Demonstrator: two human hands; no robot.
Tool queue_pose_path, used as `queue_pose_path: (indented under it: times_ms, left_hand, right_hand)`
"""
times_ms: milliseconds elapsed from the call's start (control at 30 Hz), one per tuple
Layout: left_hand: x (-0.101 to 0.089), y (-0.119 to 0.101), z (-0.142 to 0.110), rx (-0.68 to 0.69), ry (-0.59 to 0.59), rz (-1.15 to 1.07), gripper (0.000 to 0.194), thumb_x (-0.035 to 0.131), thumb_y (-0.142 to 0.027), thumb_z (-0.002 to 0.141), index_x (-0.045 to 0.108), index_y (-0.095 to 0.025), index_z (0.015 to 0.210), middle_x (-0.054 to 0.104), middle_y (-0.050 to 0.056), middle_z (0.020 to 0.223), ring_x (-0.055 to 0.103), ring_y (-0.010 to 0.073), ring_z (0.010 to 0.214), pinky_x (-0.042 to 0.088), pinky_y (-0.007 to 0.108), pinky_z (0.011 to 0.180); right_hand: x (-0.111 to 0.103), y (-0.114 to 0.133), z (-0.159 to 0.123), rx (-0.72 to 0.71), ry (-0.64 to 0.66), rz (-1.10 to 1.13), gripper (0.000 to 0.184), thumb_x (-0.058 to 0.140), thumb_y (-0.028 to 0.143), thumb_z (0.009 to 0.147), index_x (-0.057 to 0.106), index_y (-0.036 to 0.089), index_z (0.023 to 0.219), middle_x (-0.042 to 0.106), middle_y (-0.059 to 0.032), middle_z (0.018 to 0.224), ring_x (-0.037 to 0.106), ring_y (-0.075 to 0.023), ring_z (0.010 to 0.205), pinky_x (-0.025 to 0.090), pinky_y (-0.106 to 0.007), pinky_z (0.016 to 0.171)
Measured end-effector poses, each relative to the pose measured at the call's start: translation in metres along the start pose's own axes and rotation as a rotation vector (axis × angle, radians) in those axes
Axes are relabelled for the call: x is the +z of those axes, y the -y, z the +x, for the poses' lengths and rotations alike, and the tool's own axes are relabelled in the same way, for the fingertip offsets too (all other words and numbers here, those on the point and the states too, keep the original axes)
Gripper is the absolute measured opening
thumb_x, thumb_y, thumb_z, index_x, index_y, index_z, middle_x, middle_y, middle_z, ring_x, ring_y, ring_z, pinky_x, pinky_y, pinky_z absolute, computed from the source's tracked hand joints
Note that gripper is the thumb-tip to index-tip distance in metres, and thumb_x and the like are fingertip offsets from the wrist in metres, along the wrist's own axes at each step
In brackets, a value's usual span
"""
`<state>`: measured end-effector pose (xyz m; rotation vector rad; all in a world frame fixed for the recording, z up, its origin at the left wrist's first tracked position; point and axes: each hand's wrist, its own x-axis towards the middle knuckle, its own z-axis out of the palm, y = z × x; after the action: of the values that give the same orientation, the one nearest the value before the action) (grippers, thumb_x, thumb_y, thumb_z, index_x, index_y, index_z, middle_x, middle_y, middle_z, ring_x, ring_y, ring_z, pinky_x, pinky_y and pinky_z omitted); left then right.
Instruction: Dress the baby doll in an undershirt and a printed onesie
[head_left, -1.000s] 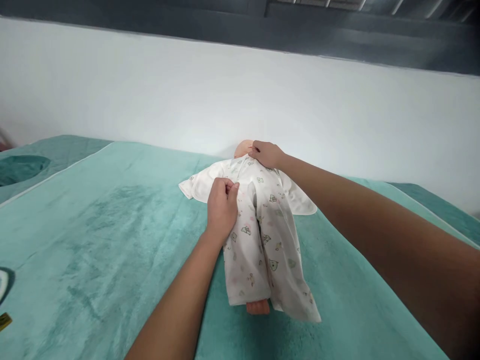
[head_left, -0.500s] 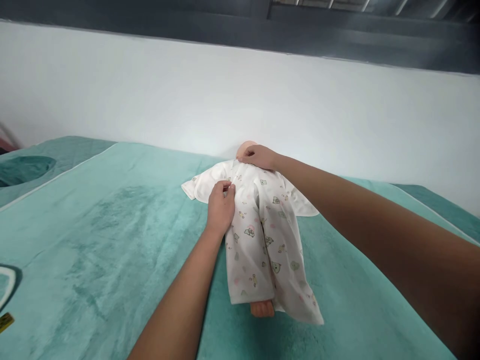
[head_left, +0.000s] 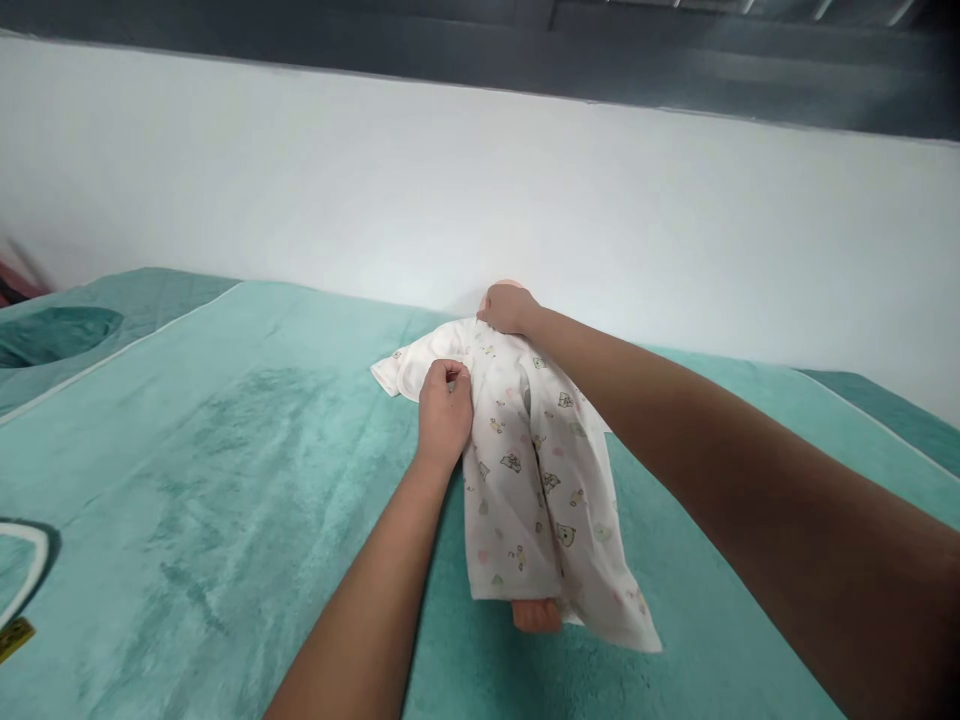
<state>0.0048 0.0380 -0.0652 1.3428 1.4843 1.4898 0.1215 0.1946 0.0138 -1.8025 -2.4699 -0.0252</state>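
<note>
A doll lies on its back, dressed in a white baby outfit [head_left: 510,500] printed with small bears and other figures. One sleeve spreads out to the left; the other is mostly behind my right forearm. My left hand [head_left: 445,410] is closed, thumb and finger pinching the outfit's edge at the chest. At the collar, my right hand [head_left: 508,308] is closed on the cloth, with its fingertips partly hidden. Behind it shows a bit of the doll's head [head_left: 510,283]. The doll's foot [head_left: 536,615] sticks out below the left trouser leg.
A teal plush cover [head_left: 225,500] lies under the doll. Beyond it rises a white wall [head_left: 300,180] with a dark band along the top. A yellow label [head_left: 15,638] and a white curved outline [head_left: 30,560] show at the left edge.
The view has shifted slightly. My right hand has turned and curled in more at the collar, covering more of the doll's head. My left hand stays at the chest edge.
</note>
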Motion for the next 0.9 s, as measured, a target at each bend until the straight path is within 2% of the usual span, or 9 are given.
queue_pose_path:
  times_ms: [167,300,433,500,600,667,767,833,900]
  left_hand:
    - [-0.005,-0.008,-0.003,0.042,-0.006,0.003,0.008,0.054,-0.026,0.087,0.059,-0.020,0.089,0.065,0.002,0.094,0.059,0.0155,0.089,0.045,0.030,0.084]
    - [-0.006,-0.014,-0.010,0.189,0.136,0.038,0.014,0.056,-0.035,0.087,0.061,-0.022,0.091,0.061,-0.001,0.083,0.055,0.0143,0.078,0.045,0.028,0.075]
    - [-0.005,-0.021,-0.019,0.364,0.241,0.224,0.015,0.062,-0.035,0.084,0.060,-0.022,0.091,0.058,0.000,0.085,0.054,0.0162,0.082,0.042,0.029,0.072]
    - [-0.005,-0.024,-0.023,0.417,0.270,0.305,0.012,0.062,-0.033,0.084,0.060,-0.022,0.091,0.058,0.000,0.085,0.053,0.0170,0.083,0.042,0.029,0.072]
    - [-0.005,-0.024,-0.026,0.465,0.296,0.362,0.010,0.059,-0.030,0.087,0.063,-0.023,0.094,0.059,0.000,0.085,0.053,0.0173,0.084,0.041,0.030,0.075]
    - [-0.004,-0.023,-0.026,0.470,0.309,0.334,0.012,0.057,-0.031,0.089,0.065,-0.023,0.091,0.059,0.000,0.083,0.053,0.0167,0.082,0.041,0.030,0.075]
    - [-0.004,-0.021,-0.025,0.396,0.281,0.207,0.019,0.053,-0.034,0.091,0.064,-0.022,0.083,0.058,0.000,0.079,0.053,0.0147,0.075,0.041,0.028,0.072]
    - [-0.005,-0.020,-0.025,0.305,0.231,0.130,0.021,0.051,-0.037,0.091,0.062,-0.022,0.082,0.059,-0.001,0.076,0.052,0.0137,0.071,0.041,0.027,0.069]
    - [-0.005,-0.020,-0.025,0.223,0.178,0.095,0.021,0.051,-0.039,0.091,0.062,-0.022,0.084,0.058,-0.002,0.074,0.051,0.0132,0.069,0.041,0.026,0.068]
  right_hand:
    - [0.004,0.002,-0.013,0.018,-0.035,0.103,0.019,0.060,0.032,0.084,0.066,0.016,0.091,0.071,-0.0089,0.094,0.063,-0.0223,0.090,0.047,-0.034,0.082]
    - [0.002,-0.003,-0.050,-0.015,-0.173,0.244,0.028,0.045,0.034,0.094,0.061,0.017,0.109,0.067,-0.0074,0.115,0.060,-0.0196,0.105,0.045,-0.033,0.092]
    - [0.012,-0.015,-0.115,-0.030,-0.315,0.491,0.041,0.053,0.036,0.090,0.053,0.019,0.128,0.058,-0.0100,0.134,0.054,-0.0244,0.121,0.041,-0.042,0.103]
    - [0.026,-0.019,-0.157,-0.019,-0.351,0.550,0.047,0.050,0.038,0.092,0.047,0.021,0.137,0.048,-0.0097,0.145,0.043,-0.0245,0.134,0.032,-0.045,0.113]
    - [0.048,-0.017,-0.225,-0.025,-0.328,0.621,0.053,0.048,0.039,0.095,0.038,0.029,0.146,0.022,-0.0025,0.161,0.012,-0.0230,0.149,0.016,-0.048,0.121]
    - [0.053,-0.009,-0.267,0.017,-0.233,0.678,0.050,0.043,0.039,0.098,0.035,0.034,0.147,0.010,0.0031,0.164,0.005,-0.0220,0.150,0.017,-0.048,0.121]
    - [0.039,0.010,-0.313,0.007,-0.207,0.687,0.046,0.047,0.038,0.097,0.042,0.034,0.142,0.027,-0.0012,0.159,0.024,-0.0229,0.146,0.031,-0.045,0.116]
    - [0.022,0.026,-0.331,-0.084,-0.143,0.642,0.033,0.052,0.036,0.095,0.054,0.031,0.127,0.052,-0.0047,0.140,0.048,-0.0227,0.130,0.043,-0.041,0.104]
    - [0.007,0.040,-0.341,-0.157,-0.044,0.541,0.017,0.056,0.030,0.093,0.062,0.028,0.109,0.066,-0.0034,0.112,0.060,-0.0221,0.106,0.048,-0.040,0.093]
